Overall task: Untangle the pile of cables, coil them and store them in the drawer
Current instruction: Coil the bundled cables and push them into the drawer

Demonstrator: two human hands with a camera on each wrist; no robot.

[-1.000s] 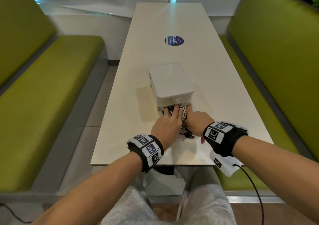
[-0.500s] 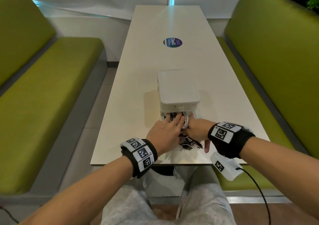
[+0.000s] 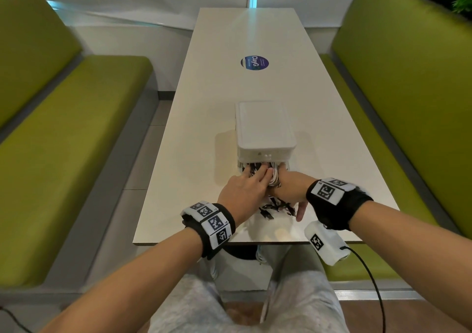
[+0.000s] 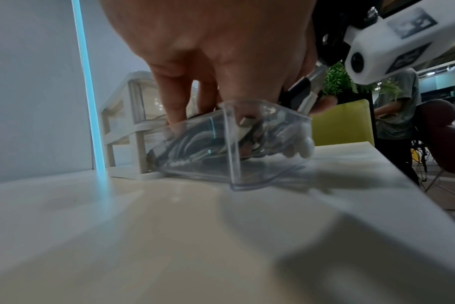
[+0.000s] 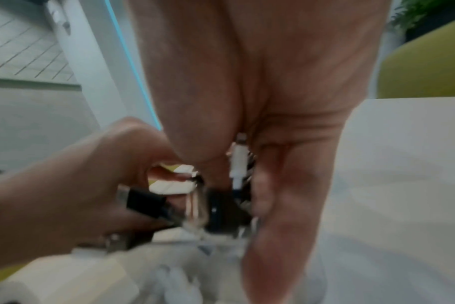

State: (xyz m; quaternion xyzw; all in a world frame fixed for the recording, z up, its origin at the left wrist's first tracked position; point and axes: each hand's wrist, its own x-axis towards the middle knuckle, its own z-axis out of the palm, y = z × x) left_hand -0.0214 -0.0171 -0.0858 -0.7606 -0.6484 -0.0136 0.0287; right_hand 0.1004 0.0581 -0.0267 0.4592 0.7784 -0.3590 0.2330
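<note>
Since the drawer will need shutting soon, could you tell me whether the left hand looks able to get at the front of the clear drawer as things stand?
Probably yes. The left hand already rests on the cables inside the clear drawer, whose front wall sits just below the palm with bare table before it; black cable ends hang over that side.

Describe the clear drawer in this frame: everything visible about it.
The drawer looks like clear hard plastic, with rounded corners. It is pulled partway out of the bottom of the white organizer and tilts, front end down on the table. Black and white cables fill it, some plugs sticking over the front rim. The left hand and right hand press down on the cables from above.
</note>
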